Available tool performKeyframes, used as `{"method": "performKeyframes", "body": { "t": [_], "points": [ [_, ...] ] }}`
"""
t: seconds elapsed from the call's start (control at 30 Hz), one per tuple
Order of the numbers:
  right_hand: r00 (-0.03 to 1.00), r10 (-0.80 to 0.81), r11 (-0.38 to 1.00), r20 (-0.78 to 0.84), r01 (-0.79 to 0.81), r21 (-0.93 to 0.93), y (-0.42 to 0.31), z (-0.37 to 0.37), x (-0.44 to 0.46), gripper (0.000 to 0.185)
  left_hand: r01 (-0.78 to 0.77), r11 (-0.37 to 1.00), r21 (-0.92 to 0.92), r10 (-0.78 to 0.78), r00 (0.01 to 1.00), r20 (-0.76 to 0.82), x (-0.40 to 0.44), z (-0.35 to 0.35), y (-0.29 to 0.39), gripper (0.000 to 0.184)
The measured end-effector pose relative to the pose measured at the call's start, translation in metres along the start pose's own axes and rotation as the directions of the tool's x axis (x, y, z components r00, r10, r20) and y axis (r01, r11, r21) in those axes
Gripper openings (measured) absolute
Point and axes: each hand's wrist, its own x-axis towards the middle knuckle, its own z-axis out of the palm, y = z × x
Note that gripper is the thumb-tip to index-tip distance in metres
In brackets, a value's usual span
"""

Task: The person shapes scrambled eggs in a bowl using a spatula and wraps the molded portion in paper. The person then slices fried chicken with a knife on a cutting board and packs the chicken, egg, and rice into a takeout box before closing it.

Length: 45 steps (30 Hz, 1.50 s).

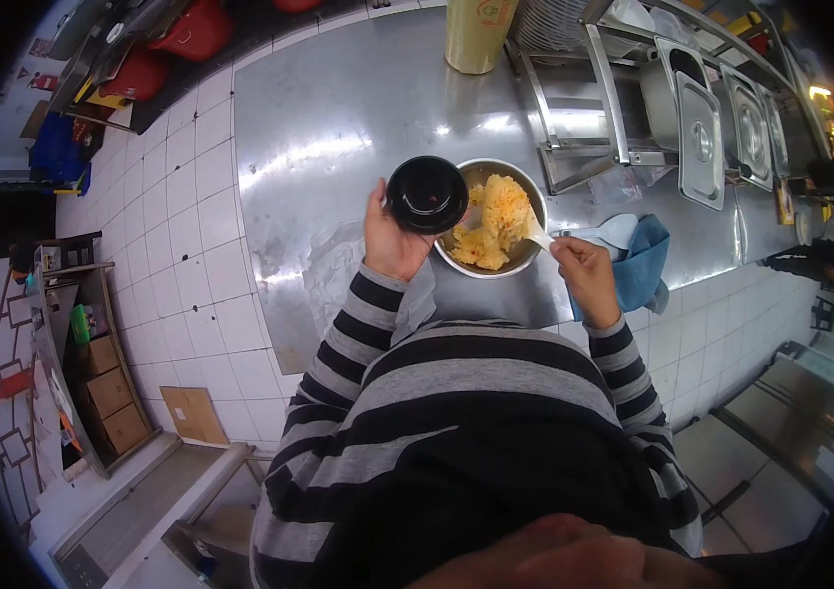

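Note:
My left hand (pixel 396 239) holds a small black bowl (pixel 427 194), which looks empty, at the left rim of a round metal bowl (pixel 489 274). Yellow-orange rice (pixel 503 218) fills part of the metal bowl. In my right hand (pixel 586 277) is the handle of a white spoon or paddle (pixel 538 234), its head down at the rice. A second pale utensil (pixel 616 233) and a blue cloth (pixel 645 263) lie on the steel table right of the bowl.
The steel table (pixel 289 108) bears a tall yellowish container (pixel 479 37) at its far edge and clear plastic (pixel 337 270) on the left. At the right stand a metal rack (pixel 608 93) and steel pans with lids (pixel 701 140). Cardboard (pixel 193 414) lies on the tiled floor.

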Motion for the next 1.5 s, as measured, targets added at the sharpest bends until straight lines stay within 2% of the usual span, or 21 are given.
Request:
{"method": "performKeyframes", "body": {
  "t": [0.13,0.2,0.23,0.27,0.3,0.37,0.4,0.53,0.57,0.67,0.7,0.73,0.77,0.8,0.9,1.1,1.13,1.17,1.23,1.33,1.5],
  "points": [
    [1.000,0.003,1.000,-0.031,-0.003,0.003,-0.032,-0.007,-0.006,0.027,-0.097,0.963,0.251,0.129,0.985,-0.111,0.009,0.005,-0.015,0.048],
    [0.999,0.007,1.000,-0.038,-0.007,-0.011,-0.038,-0.005,-0.007,0.027,-0.039,0.961,0.275,0.074,0.990,-0.119,0.010,0.014,-0.026,0.047],
    [0.972,-0.206,0.968,-0.114,0.185,-0.169,-0.039,0.000,-0.007,0.024,0.020,0.955,0.295,0.020,0.991,-0.132,0.011,0.017,-0.032,0.047],
    [0.896,-0.416,0.876,-0.153,0.350,-0.333,-0.040,0.005,-0.007,0.022,0.061,0.961,0.269,-0.037,0.995,-0.092,0.015,0.015,-0.039,0.049],
    [0.896,-0.416,0.876,-0.154,0.350,-0.333,-0.042,0.011,-0.008,0.022,0.061,0.961,0.270,-0.038,0.995,-0.091,0.016,0.020,-0.043,0.049],
    [0.685,-0.726,0.530,-0.064,0.497,-0.687,-0.047,0.025,-0.014,0.025,0.187,0.972,0.142,-0.185,0.982,-0.030,0.017,0.032,-0.048,0.051],
    [0.747,-0.665,0.495,-0.013,0.427,-0.757,-0.046,0.032,-0.021,0.031,0.190,0.971,0.142,-0.188,0.982,-0.028,0.017,0.032,-0.049,0.051],
    [0.757,-0.647,0.332,0.088,0.384,-0.862,-0.048,0.034,-0.028,0.033,0.205,0.978,0.041,-0.203,0.978,-0.052,0.018,0.030,-0.046,0.053],
    [0.758,-0.646,0.333,0.090,0.386,-0.860,-0.049,0.030,-0.025,0.033,0.203,0.978,0.040,-0.201,0.978,-0.055,0.018,0.028,-0.045,0.053],
    [0.718,-0.688,0.641,-0.103,0.536,-0.549,-0.048,0.021,-0.012,0.024,0.180,0.981,0.071,-0.178,0.983,-0.034,0.017,0.019,-0.042,0.054],
    [0.717,-0.689,0.642,-0.105,0.536,-0.549,-0.051,0.017,-0.010,0.024,0.186,0.978,0.094,-0.182,0.982,-0.043,0.016,0.018,-0.040,0.054],
    [0.933,-0.328,0.940,-0.147,0.307,-0.149,-0.058,0.012,-0.010,0.020,0.191,0.975,0.117,-0.186,0.981,-0.051,0.016,0.018,-0.039,0.055],
    [0.998,0.066,0.965,-0.010,-0.061,0.257,-0.062,0.009,-0.010,0.020,0.192,0.974,0.117,-0.187,0.981,-0.050,0.015,0.018,-0.040,0.055],
    [0.980,0.163,0.887,0.118,-0.198,0.417,-0.058,0.007,-0.007,0.021,0.199,0.973,0.119,-0.194,0.980,-0.052,0.014,0.018,-0.040,0.055],
    [0.936,0.236,0.937,0.262,-0.291,0.196,-0.043,0.020,-0.008,0.019,0.193,0.970,0.149,-0.183,0.980,-0.076,0.011,0.016,-0.036,0.056],
    [0.993,0.012,1.000,0.114,-0.009,-0.028,-0.053,-0.019,0.022,0.019,0.131,0.973,0.192,-0.087,0.972,-0.219,-0.027,0.011,-0.003,0.056],
    [0.965,-0.237,0.903,0.113,0.261,-0.342,-0.057,-0.023,0.025,0.021,0.158,0.956,0.248,-0.092,0.961,-0.260,-0.039,0.010,0.004,0.058],
    [0.870,-0.455,0.641,0.188,0.467,-0.609,-0.060,-0.025,0.025,0.023,0.199,0.934,0.296,-0.118,0.956,-0.270,-0.048,0.004,0.011,0.059],
    [0.867,-0.449,0.541,0.217,0.457,-0.707,-0.063,-0.014,0.022,0.022,0.285,0.909,0.303,-0.153,0.907,-0.393,-0.065,0.001,0.009,0.061],
    [0.944,-0.299,0.156,0.141,0.194,-0.969,-0.070,0.017,0.020,0.011,0.460,0.870,0.178,-0.354,0.834,-0.423,-0.074,-0.017,-0.001,0.059],
    [0.823,-0.481,-0.024,0.301,0.330,-0.944,-0.049,0.045,0.026,0.031,0.500,0.864,0.057,-0.462,0.834,-0.300,-0.063,-0.036,-0.020,0.059]
  ]
}}
